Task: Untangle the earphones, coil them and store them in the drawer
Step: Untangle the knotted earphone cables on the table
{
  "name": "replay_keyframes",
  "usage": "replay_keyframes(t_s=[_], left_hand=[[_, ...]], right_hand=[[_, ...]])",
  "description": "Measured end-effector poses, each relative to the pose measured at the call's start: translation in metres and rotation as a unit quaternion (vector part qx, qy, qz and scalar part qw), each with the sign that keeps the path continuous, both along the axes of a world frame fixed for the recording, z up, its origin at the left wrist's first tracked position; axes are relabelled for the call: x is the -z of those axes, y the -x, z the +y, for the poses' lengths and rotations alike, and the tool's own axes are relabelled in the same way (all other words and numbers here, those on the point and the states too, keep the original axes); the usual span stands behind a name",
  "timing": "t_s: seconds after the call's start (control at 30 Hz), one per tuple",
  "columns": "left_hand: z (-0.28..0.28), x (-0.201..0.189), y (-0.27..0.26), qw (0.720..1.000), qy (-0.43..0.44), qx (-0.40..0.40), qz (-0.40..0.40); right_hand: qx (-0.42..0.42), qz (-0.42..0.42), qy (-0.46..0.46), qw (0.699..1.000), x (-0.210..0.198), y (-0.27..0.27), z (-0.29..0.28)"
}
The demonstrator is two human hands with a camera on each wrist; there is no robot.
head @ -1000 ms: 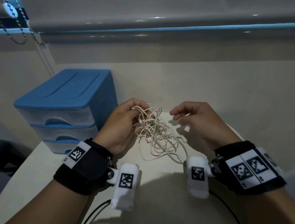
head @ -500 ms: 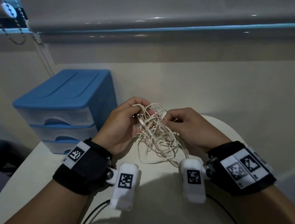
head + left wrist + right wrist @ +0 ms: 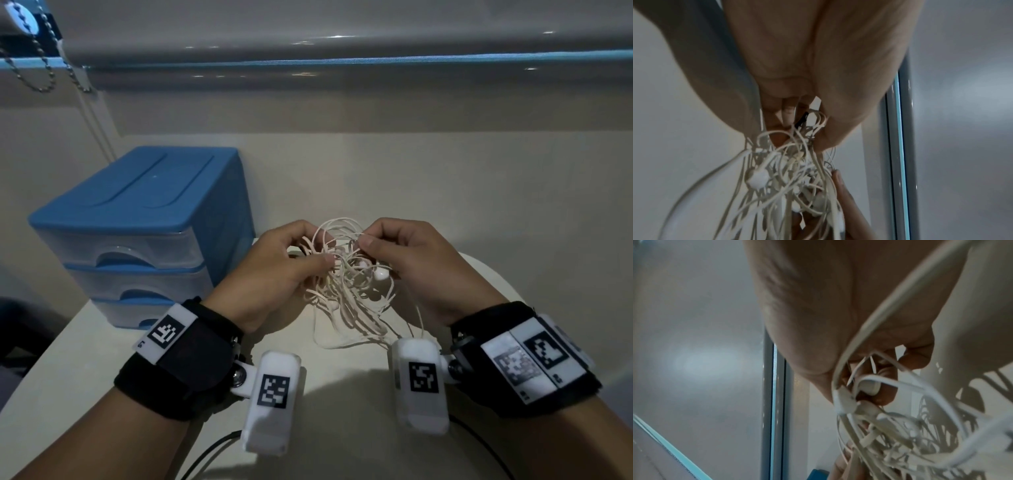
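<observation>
A tangled bundle of white earphones hangs between both hands above the white table. My left hand grips the left side of the tangle, fingers and thumb curled round the cords. From the right, my right hand pinches cords near the top of the bundle; an earbud lies at its fingertips. Loose loops trail down onto the table. The blue drawer unit stands to the left, its three translucent drawers closed.
A wall and a window sill with a rolled blind run behind the table. A bead chain hangs at the top left. Black cables run from the wrist cameras over the table's near edge.
My right hand has moved left from open air into the tangle and now pinches cords. The left hand has kept its grip and the bundle has bunched between both hands.
</observation>
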State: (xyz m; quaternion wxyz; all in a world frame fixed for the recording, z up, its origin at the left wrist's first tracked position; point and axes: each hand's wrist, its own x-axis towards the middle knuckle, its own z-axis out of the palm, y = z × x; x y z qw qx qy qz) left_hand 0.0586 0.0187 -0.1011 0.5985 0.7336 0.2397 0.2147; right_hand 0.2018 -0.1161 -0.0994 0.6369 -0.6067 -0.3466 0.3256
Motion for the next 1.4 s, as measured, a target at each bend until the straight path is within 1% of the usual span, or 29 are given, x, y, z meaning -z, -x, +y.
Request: replay_keyframes(t_s=[0.1, 0.17, 0.23, 0.3, 0.37, 0.43, 0.5, 0.57, 0.63, 0.77, 0.93, 1.03, 1.1, 1.13, 1.2, 1.27, 1.33, 1.4], left_hand=[[0.001, 0.001, -0.001, 0.999, 0.016, -0.031, -0.015], [0.000, 0.001, -0.002, 0.999, 0.027, -0.036, -0.026], [-0.001, 0.000, -0.003, 0.998, 0.037, -0.035, -0.038], [0.000, 0.000, -0.003, 0.998, 0.033, -0.037, -0.045], [0.002, 0.001, -0.003, 0.998, 0.025, -0.037, -0.043], [0.003, 0.002, -0.003, 0.998, 0.022, -0.034, -0.038], [0.003, 0.003, -0.003, 0.998, 0.025, -0.033, -0.041], [0.004, 0.004, -0.004, 0.998, 0.027, -0.033, -0.047], [0.003, 0.004, -0.004, 0.998, 0.035, -0.027, -0.053], [-0.001, 0.001, -0.003, 0.995, 0.076, -0.016, -0.065], [-0.005, 0.000, -0.002, 0.995, 0.077, 0.018, -0.061], [-0.008, -0.003, -0.002, 0.987, 0.132, 0.043, -0.080], [-0.011, -0.006, -0.002, 0.981, 0.156, 0.061, -0.094], [-0.012, -0.006, -0.002, 0.982, 0.146, 0.068, -0.094], [-0.013, -0.005, -0.001, 0.990, 0.102, 0.070, -0.072], [-0.011, -0.004, 0.000, 0.996, 0.053, 0.058, -0.035], [-0.010, -0.005, 0.001, 0.998, 0.020, 0.052, -0.008], [-0.009, -0.005, 0.002, 0.998, -0.008, 0.053, 0.014]], right_hand=[[0.028, -0.054, 0.013, 0.998, 0.003, -0.004, 0.002], [0.054, -0.099, 0.036, 0.993, 0.007, -0.009, 0.003], [0.072, -0.115, 0.046, 0.990, 0.010, -0.012, 0.004], [0.089, -0.140, 0.045, 0.985, 0.008, -0.013, 0.003], [0.104, -0.187, 0.021, 0.977, 0.004, -0.014, 0.000], [0.095, -0.233, -0.020, 0.968, -0.002, -0.012, -0.002], [0.045, -0.263, -0.025, 0.963, -0.006, -0.007, -0.003], [-0.008, -0.271, 0.009, 0.962, -0.005, -0.001, -0.002], [-0.028, -0.268, 0.035, 0.962, -0.004, 0.002, -0.001], [-0.014, -0.286, 0.052, 0.957, -0.002, 0.000, 0.001], [0.016, -0.294, 0.051, 0.954, 0.001, 0.004, 0.007], [0.022, -0.304, 0.048, 0.951, 0.003, 0.004, 0.010], [0.043, -0.285, 0.050, 0.956, 0.005, 0.001, 0.011], [0.049, -0.251, 0.048, 0.966, 0.005, 0.000, 0.010], [0.041, -0.148, 0.037, 0.987, 0.005, 0.000, 0.010], [0.025, -0.051, 0.021, 0.998, 0.002, 0.002, 0.008], [0.020, 0.013, 0.008, 1.000, -0.003, 0.003, 0.005], [0.030, 0.053, -0.002, 0.998, -0.007, 0.004, 0.004]])
